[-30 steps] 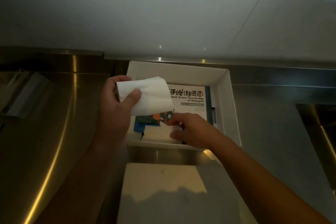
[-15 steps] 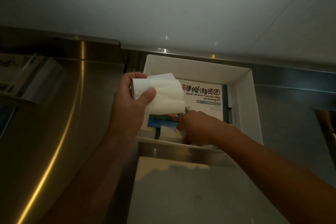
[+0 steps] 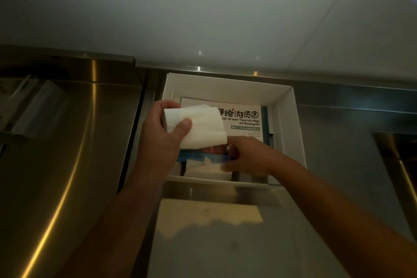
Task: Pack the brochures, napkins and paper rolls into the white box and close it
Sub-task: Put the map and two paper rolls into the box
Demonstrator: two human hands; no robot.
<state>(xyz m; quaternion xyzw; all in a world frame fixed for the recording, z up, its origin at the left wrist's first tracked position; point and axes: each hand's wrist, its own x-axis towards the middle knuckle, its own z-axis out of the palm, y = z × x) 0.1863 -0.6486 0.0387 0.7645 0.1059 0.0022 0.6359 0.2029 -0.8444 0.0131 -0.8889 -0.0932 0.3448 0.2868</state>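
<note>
An open white box (image 3: pixel 291 124) stands on the steel counter against the back wall. Inside lies a brochure (image 3: pixel 246 119) with a tourist map cover, and under it a blue-edged one. My left hand (image 3: pixel 160 140) holds a white paper roll (image 3: pixel 198 127) over the box's left side. My right hand (image 3: pixel 250 156) reaches into the box's near part, fingers on white napkins (image 3: pixel 207 168) by the front wall. What the fingers grip is hidden.
A flat white lid (image 3: pixel 209 221) lies on the counter in front of the box. To the left is a curved steel surface (image 3: pixel 56 165) with a plastic-wrapped item (image 3: pixel 29 110) on it. A steel sink edge (image 3: pixel 401 165) shows at the right.
The view has shifted slightly. My left hand has lowered the paper roll a little toward the box. My right hand has stayed at the napkins near the front wall.
</note>
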